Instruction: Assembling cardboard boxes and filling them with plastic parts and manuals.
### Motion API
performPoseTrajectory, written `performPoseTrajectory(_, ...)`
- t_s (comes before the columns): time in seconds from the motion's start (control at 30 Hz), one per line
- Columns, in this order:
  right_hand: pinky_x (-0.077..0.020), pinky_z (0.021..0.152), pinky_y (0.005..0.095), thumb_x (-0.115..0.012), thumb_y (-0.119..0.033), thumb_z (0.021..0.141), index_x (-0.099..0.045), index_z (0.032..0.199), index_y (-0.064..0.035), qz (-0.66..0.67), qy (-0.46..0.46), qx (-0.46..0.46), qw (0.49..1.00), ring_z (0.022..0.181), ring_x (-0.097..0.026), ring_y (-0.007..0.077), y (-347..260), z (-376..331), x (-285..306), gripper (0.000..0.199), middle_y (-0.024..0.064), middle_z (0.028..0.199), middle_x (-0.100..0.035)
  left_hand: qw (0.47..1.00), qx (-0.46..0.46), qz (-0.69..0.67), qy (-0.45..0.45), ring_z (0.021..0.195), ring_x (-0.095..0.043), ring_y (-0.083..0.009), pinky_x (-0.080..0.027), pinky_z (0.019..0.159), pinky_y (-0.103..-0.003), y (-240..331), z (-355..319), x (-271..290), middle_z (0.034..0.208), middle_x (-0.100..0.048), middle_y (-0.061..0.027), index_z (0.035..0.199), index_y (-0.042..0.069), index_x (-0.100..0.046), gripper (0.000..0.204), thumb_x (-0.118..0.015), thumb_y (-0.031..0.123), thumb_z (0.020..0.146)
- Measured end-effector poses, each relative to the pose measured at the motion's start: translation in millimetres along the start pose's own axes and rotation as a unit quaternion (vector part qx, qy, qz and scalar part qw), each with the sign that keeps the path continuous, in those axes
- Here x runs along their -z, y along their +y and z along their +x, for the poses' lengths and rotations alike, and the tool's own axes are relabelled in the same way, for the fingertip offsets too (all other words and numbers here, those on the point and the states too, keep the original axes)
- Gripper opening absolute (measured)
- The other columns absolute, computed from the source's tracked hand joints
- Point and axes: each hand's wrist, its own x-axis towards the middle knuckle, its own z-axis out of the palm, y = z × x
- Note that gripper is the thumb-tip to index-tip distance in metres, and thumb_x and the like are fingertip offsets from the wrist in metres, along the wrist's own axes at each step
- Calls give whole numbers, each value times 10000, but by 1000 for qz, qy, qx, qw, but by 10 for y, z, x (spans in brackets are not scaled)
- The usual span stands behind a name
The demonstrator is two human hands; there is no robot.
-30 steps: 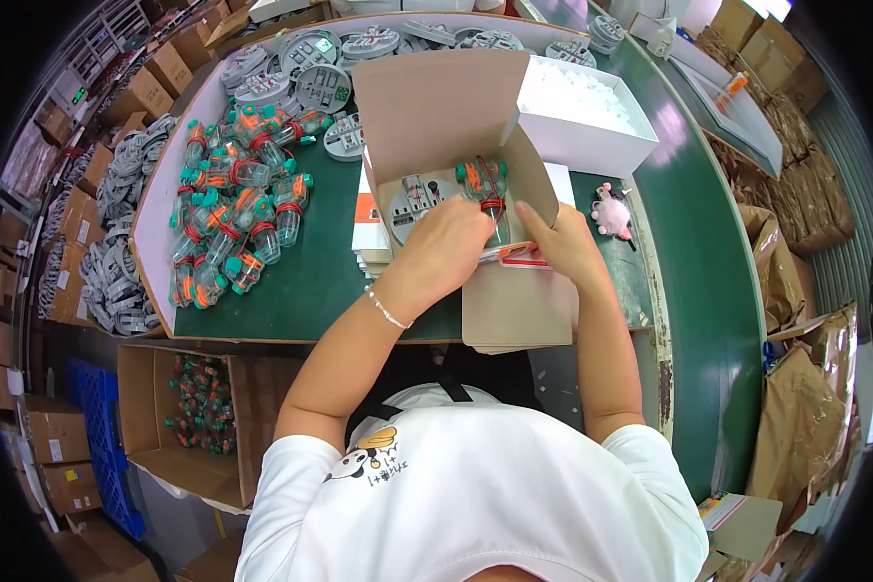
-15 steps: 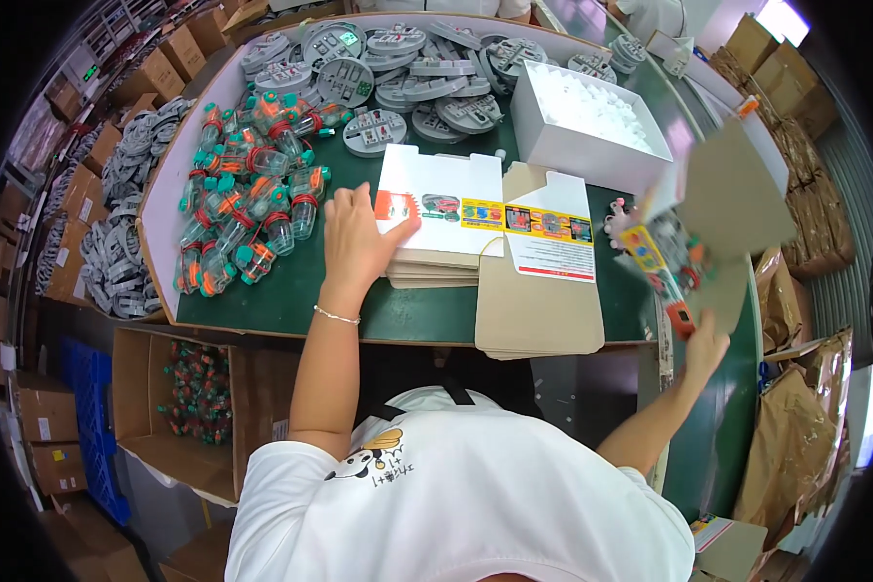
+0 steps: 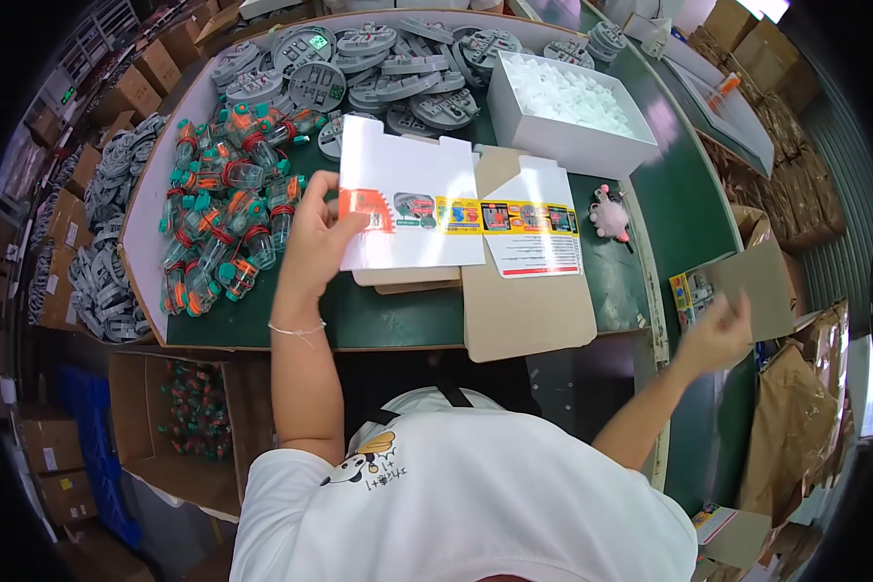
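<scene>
My left hand (image 3: pixel 312 238) pinches the left edge of a flat white printed carton (image 3: pixel 412 160), thumb on top and fingers beneath. Its left side is tilted up off a stack of brown cardboard blanks (image 3: pixel 529 320). A second carton with a printed yellow strip (image 3: pixel 538 247) lies at the right of that stack. My right hand (image 3: pixel 716 335), smeared by motion, is over the green side surface on the right with fingers apart. Just beyond it lies a brown card with a colourful printed panel (image 3: pixel 761 291). A pink-and-white plush toy (image 3: pixel 609 215) rests on the table between.
Clear bottles with green caps (image 3: pixel 228 209) pile up at the left, and round grey parts (image 3: pixel 388 68) at the back. A white box of translucent pieces (image 3: pixel 572 107) stands back right. A brown carton of small green-red parts (image 3: pixel 189 412) sits below the table's left edge.
My right hand has let go of the printed card, which now lies on the right-hand surface. My left hand has raised the left side of the printed carton. The plush toy is now fully visible.
</scene>
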Motion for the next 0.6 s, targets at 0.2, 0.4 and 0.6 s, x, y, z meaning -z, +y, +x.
performPoseTrajectory(0.2, -465, 658, 258, -726, -136, 913, -751, 1093, -27, 365, -423, 57, 827, 795, -573, 127, -1832, -300, -612, 212, 52, 901, -592, 975, -118, -149, -116, 1127, -613, -166, -493, 965, -308, 359, -217, 56, 1272, -624, -107, 1443, -20, -411, 703, -715, -44, 809)
performPoseTrajectory(0.4, -463, 750, 261, -729, -73, 896, -729, 996, -5, 587, -392, 31, 708, 833, -531, 123, -2305, -102, -655, 121, 37, 966, -548, 973, -128, 58, -182, 1155, -620, -214, -486, 985, -318, 940, -539, 296, 1241, -635, -150, 1514, -38, -330, 798, -731, 25, 826)
performPoseTrajectory(0.6, -486, 925, 348, -706, -10, 880, -686, 919, -3, 649, -240, 132, 710, 1037, -572, 197, -2053, -53, -478, 45, 107, 1165, -523, 796, -254, 544, -72, 1286, -497, -457, -446, 1035, -428, 1233, -709, -8, 1327, -561, -290, 1472, -102, -371, 717, -666, 296, 954)
